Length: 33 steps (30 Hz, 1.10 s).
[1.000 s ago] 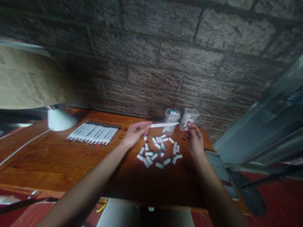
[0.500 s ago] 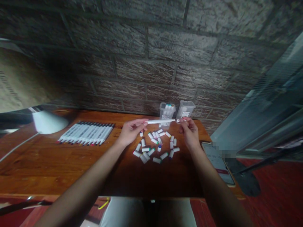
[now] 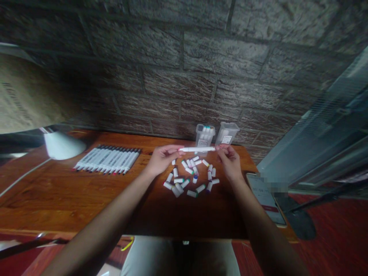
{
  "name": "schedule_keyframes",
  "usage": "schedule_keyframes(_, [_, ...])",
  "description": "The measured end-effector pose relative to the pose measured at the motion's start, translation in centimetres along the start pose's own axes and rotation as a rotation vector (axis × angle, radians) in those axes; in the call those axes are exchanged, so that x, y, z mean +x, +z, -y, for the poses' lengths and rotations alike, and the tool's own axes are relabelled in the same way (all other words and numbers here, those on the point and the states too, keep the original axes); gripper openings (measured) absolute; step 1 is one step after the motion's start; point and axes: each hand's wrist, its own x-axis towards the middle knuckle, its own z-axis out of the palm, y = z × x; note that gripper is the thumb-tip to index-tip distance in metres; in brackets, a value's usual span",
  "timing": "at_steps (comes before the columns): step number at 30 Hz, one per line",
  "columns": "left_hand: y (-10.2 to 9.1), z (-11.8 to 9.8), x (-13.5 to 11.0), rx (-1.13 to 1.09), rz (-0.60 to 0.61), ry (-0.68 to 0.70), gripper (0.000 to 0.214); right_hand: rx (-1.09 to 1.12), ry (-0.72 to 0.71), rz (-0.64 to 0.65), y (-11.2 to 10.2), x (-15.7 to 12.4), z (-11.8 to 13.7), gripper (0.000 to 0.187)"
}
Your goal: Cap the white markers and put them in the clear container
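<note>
A white marker (image 3: 198,149) is held level above the table between my two hands. My left hand (image 3: 163,160) pinches its left end, where a bit of red shows. At the other end my right hand (image 3: 229,160) is closed on the marker's cap, which now meets the barrel; the fingers mostly hide it. Below lie several loose white marker caps (image 3: 195,179) with coloured ends, scattered on the wooden table (image 3: 161,216). Just behind the held marker stands a clear plastic box (image 3: 199,131) with several white pieces inside.
A second clear box (image 3: 232,132) stands by the stone wall (image 3: 161,84). On the left, a row of markers (image 3: 107,161) lies side by side near a white lamp base (image 3: 64,146) with a cable. A phone (image 3: 266,197) rests at the right edge.
The cap in my right hand has come up against the marker's tip, closing the small gap. My left hand keeps its pinch. The view has shifted slightly.
</note>
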Motion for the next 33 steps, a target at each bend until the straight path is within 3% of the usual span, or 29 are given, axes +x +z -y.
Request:
schedule_keyframes(12, [0.2,-0.1,-0.5,0.161,0.062,0.045,0.038,-0.1,0.01,0.024,0.1,-0.2,0.0,0.038])
schedule_keyframes(19, [1.2,-0.7,-0.7,-0.027,0.031,-0.054,0.04,-0.016,0.042,0.044,0.4,-0.4,0.1,0.037])
schedule_keyframes(28, [1.9,-0.9,-0.7,0.02,0.026,-0.18,0.051,0.062,0.096,0.25,0.6,-1.1,-0.3,0.027])
schedule_keyframes(31, [1.8,-1.3,-0.9,0.095,0.092,-0.195,0.046,-0.019,0.099,0.255,0.5,-1.2,-0.4,0.033])
schedule_keyframes(33, [1.9,-1.5,-1.1,0.195,0.174,-0.135,0.043,-0.146,0.096,0.234,0.4,-1.2,-0.4,0.04])
